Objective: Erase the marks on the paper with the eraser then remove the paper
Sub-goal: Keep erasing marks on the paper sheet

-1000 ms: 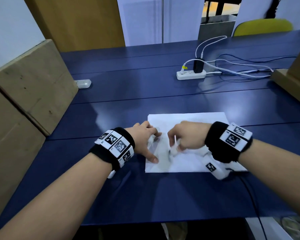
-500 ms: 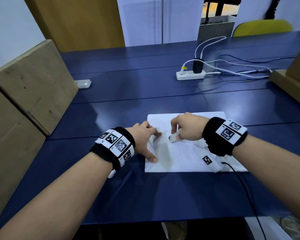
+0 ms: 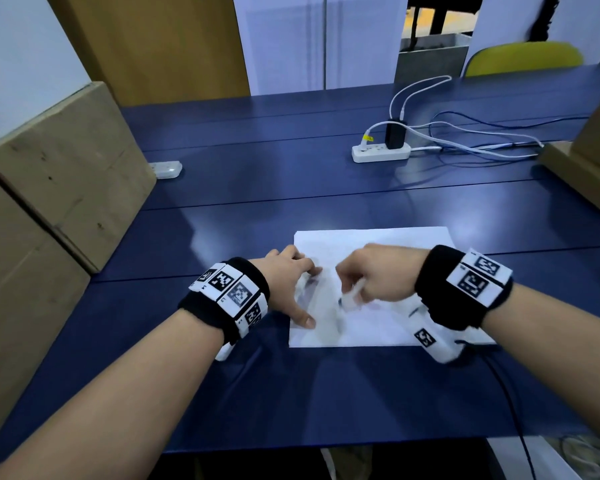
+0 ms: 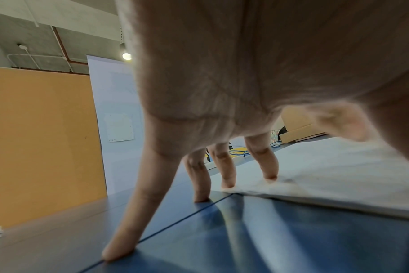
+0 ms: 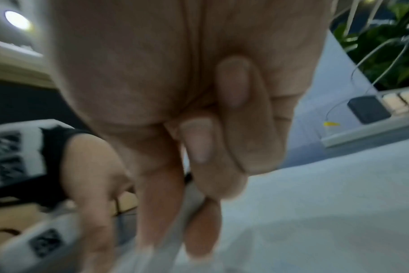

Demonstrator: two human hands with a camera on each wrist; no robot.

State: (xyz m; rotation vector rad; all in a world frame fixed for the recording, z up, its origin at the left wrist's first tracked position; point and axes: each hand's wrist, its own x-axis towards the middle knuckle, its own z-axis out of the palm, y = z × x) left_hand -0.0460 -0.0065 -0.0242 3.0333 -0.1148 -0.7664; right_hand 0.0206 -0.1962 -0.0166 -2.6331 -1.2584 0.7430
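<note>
A white sheet of paper (image 3: 388,247) lies flat on the blue table (image 3: 291,188), near the front edge. My left hand (image 3: 291,285) presses on the paper's left edge with spread straight fingers (image 4: 270,166); thumb and outer fingers stand on the table. My right hand (image 3: 371,278) pinches a small white eraser (image 3: 350,298) and holds its tip on the paper (image 5: 327,212) beside faint grey marks (image 3: 338,318). In the right wrist view the eraser is blurred below the curled fingers (image 5: 199,140).
Cardboard boxes (image 3: 59,168) stand along the left side and another box (image 3: 582,174) at the right. A white power strip (image 3: 381,152) with a black charger and cables lies at the back. A small white device (image 3: 165,169) sits at the back left.
My right hand with the eraser has moved back toward me and down the paper, after having gone up half a second ago. The left hand has stayed in place.
</note>
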